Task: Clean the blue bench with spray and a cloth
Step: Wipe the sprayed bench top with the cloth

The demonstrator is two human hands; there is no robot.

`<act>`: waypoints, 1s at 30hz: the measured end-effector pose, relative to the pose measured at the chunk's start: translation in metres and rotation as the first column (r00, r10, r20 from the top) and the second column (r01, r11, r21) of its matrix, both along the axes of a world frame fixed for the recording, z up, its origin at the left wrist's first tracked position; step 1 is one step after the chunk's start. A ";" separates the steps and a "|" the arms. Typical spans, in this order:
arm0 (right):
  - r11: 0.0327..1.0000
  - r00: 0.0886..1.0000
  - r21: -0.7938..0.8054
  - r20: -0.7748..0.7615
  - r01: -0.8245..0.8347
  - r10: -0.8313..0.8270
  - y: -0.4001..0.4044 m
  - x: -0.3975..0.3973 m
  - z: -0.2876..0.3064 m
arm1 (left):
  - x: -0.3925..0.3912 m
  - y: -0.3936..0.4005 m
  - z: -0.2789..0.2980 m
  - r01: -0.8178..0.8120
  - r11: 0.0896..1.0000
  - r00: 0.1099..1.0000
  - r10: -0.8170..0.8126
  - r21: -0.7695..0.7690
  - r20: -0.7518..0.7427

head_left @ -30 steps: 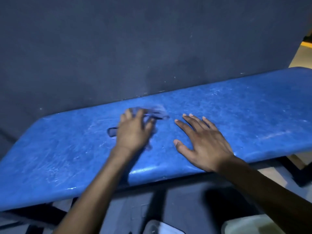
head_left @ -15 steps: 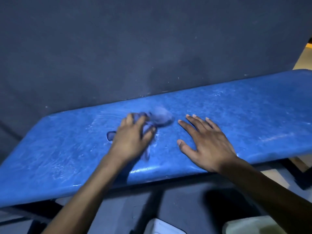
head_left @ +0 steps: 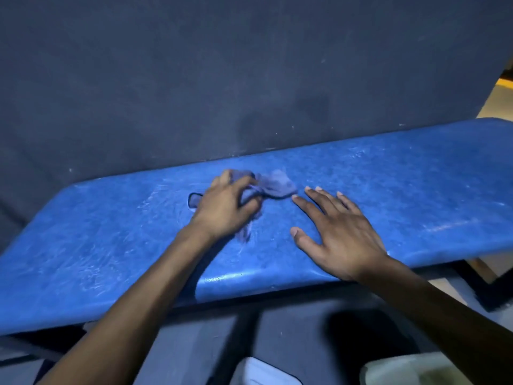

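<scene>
The left hand (head_left: pixel 226 208) grips a crumpled bluish cloth (head_left: pixel 274 186) on the glossy, streaked blue bench (head_left: pixel 416 190). The right hand (head_left: pixel 341 232) lies flat, fingers spread. The cloth's edges blur.

A single head-worn, wide-angle view is given, aimed forward and down from close above the blue bench (head_left: pixel 388 190), which crosses the middle of the frame. The dark wall (head_left: pixel 222 79) fills the upper frame; both forearms are seen entering from the lower edge.
</scene>
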State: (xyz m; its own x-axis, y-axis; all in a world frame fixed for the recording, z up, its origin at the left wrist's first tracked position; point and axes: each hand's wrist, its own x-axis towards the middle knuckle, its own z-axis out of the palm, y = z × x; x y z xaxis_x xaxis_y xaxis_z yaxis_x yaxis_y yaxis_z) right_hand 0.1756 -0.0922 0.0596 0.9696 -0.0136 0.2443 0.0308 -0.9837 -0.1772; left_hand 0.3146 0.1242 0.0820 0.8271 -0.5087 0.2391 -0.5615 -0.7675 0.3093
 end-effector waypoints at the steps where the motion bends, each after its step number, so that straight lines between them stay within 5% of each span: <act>1: 1.000 1.000 0.001 0.002 0.001 -0.001 -0.001 0.000 -0.001 | -0.024 0.009 0.004 0.090 0.996 0.996 -0.090 0.006 -0.003; 6: 1.000 1.000 0.011 0.015 0.001 -0.001 0.001 0.002 -0.003 | -0.067 0.070 0.014 0.335 0.942 0.935 -0.334 -0.011 -0.117; 14: 1.000 1.000 0.021 0.016 -0.007 0.006 0.001 0.000 -0.001 | 0.039 -0.006 0.004 0.018 1.000 1.000 -0.018 0.001 -0.005; 17: 1.000 1.000 0.011 0.022 -0.005 0.005 0.000 0.001 -0.002 | -0.007 0.028 0.010 0.219 0.974 0.972 -0.222 -0.054 -0.079; 20: 1.000 0.999 0.011 0.035 -0.001 0.001 0.001 0.001 -0.004 | -0.055 0.075 0.016 0.529 0.848 0.837 -0.529 -0.042 -0.140; 22: 1.000 0.999 0.024 0.043 -0.003 0.002 0.000 0.002 -0.005 | -0.039 0.098 0.022 0.576 0.817 0.803 -0.572 -0.031 -0.166; 27: 1.000 0.999 0.029 0.045 -0.006 0.005 -0.002 0.004 -0.007 | 0.054 0.124 0.014 0.174 0.983 0.983 -0.177 -0.060 -0.046; 30: 1.000 0.999 0.031 0.053 -0.006 0.004 -0.002 0.005 -0.008 | 0.095 0.091 0.004 -0.048 0.997 0.999 0.049 -0.063 0.013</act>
State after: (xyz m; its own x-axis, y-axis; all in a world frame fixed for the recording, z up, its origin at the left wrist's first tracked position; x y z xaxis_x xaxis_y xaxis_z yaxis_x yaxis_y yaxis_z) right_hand 0.1806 -0.0938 0.0512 0.9555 -0.0173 0.2944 0.0457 -0.9775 -0.2058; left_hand 0.4101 0.2155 0.0862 0.8469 -0.4513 0.2814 -0.5285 -0.7734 0.3502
